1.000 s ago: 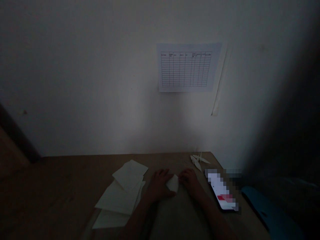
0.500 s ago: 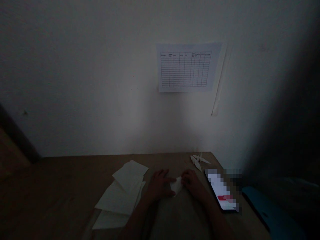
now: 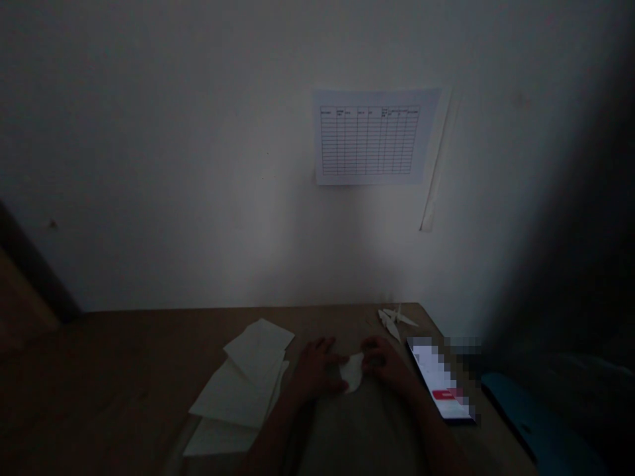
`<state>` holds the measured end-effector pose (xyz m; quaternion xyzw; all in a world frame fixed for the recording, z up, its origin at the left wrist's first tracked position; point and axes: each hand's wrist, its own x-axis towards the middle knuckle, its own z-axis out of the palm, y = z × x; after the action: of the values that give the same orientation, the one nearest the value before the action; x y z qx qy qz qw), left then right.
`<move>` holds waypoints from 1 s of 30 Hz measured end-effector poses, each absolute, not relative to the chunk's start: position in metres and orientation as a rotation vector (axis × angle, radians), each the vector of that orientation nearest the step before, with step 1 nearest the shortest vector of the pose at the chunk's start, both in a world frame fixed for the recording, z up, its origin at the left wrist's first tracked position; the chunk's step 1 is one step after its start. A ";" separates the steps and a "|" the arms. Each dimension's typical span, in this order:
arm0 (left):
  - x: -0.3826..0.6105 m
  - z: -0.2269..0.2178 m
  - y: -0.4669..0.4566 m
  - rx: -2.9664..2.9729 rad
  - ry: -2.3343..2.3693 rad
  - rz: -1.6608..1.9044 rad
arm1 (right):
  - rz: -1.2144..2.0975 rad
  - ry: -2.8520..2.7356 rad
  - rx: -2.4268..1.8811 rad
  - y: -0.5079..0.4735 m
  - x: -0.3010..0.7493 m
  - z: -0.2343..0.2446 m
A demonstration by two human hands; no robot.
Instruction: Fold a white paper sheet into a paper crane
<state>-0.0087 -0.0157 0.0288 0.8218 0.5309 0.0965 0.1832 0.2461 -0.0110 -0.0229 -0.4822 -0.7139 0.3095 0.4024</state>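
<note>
"What's on your feed, left of the phone (image 3: 439, 380)?"

"Farthest from it, overlapping sheets (image 3: 241, 391), partly hidden by the left forearm (image 3: 278, 423). Nearer the phone, the left hand (image 3: 315, 370) has thumb and finger against the small folded paper (image 3: 353, 374); I can't tell if they grip."

"The right hand (image 3: 385, 365)?"

"Just left of the phone, curled at that paper; too dim for me to judge its hold."

"Beyond?"

"Right of the phone, a blue object (image 3: 538, 423), cut off below."

Small paper (image 3: 354, 373) on table (image 3: 139, 370), between left hand (image 3: 316, 370) and right hand (image 3: 384, 361). Paper sheets (image 3: 243, 390) left of hands. Phone (image 3: 436, 373) right. Paper bits (image 3: 391, 324) behind right hand. Chart (image 3: 372, 142) on wall (image 3: 198, 165) behind table.
</note>
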 end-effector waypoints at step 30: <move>-0.012 0.022 -0.014 2.335 1.479 0.270 | 0.941 -1.913 -1.291 -0.015 0.261 -0.014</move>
<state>-0.0117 -0.0137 0.0223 0.8268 0.5238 0.0957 0.1813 0.2615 -0.0155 -0.0137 -0.4910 -0.7274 0.3579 0.3189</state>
